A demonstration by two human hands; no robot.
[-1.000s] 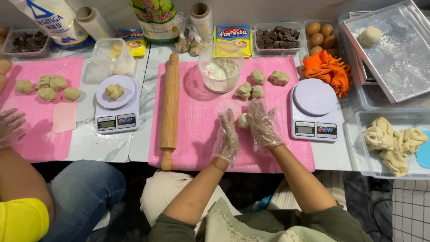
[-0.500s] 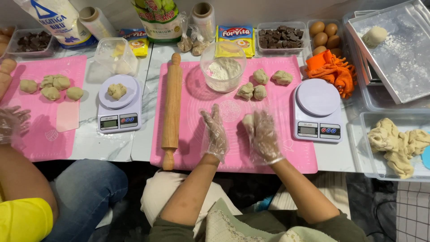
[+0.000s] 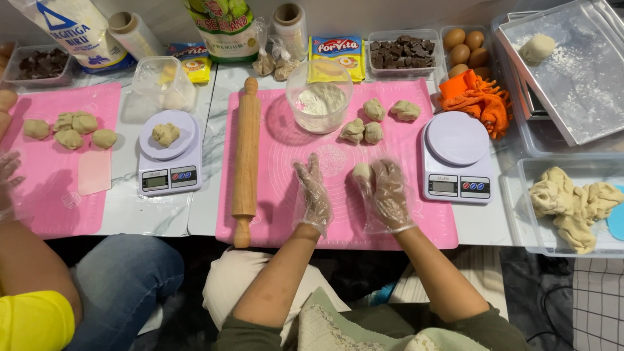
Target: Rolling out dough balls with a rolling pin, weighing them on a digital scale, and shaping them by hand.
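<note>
Both my hands wear clear plastic gloves over a pink silicone mat. My right hand holds a small dough ball at its fingertips. My left hand hovers flat and open just left of it, holding nothing. Three more dough pieces lie at the mat's far side, with a fourth piece to their right. A wooden rolling pin lies along the mat's left edge. A clear bowl of flour stands at the back of the mat.
A white scale sits right of the mat; another scale with dough is left. A tray holds a dough mass. Another person's gloved hand rests on a second pink mat. Chocolate, eggs, an orange cloth behind.
My hands have drawn apart. The right hand kept the small dough ball; the left opened flat and shifted left.
</note>
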